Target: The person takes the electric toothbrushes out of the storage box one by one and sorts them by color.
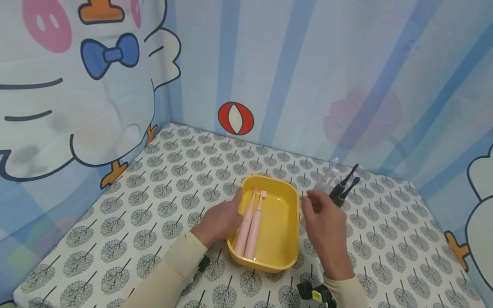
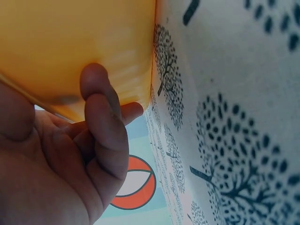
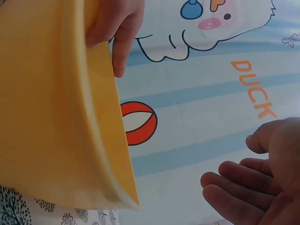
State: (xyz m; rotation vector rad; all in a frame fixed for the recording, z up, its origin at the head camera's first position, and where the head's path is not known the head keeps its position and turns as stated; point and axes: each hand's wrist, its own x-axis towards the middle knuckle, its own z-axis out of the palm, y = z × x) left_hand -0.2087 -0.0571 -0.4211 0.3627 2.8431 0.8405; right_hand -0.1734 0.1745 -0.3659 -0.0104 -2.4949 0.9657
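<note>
A printed backdrop (image 1: 343,81) stands along the far edge of the tabletop (image 1: 115,224), which is covered in a tree-patterned cloth. The yellow tray (image 1: 275,229) rests near the middle, between the left and right edges, its long sides running toward the far edge.

The left hand (image 1: 219,218) holds the tray's left wall, thumb over the rim and fingers against the outside. This seems a sound way to steady it; an even, light pinch should stop the tray from tipping or sliding without bending the wall. The right hand (image 1: 327,226) is empty, its thumb apart from loosely bent fingers, just beyond the tray's right rim.

Two pink toothbrushes (image 1: 254,231) lie side by side in the tray along its left wall, heads toward the far edge. They are probably best handled by their thick handles, as the slim necks look easier to strain.

Two black toothbrushes (image 1: 339,189) lie toward the far right corner, handles partly hidden by the right hand, with a clear plastic piece (image 1: 326,179) just beside them. The right hand would do well to lift clear of these before moving sideways, so nothing gets knocked.
</note>
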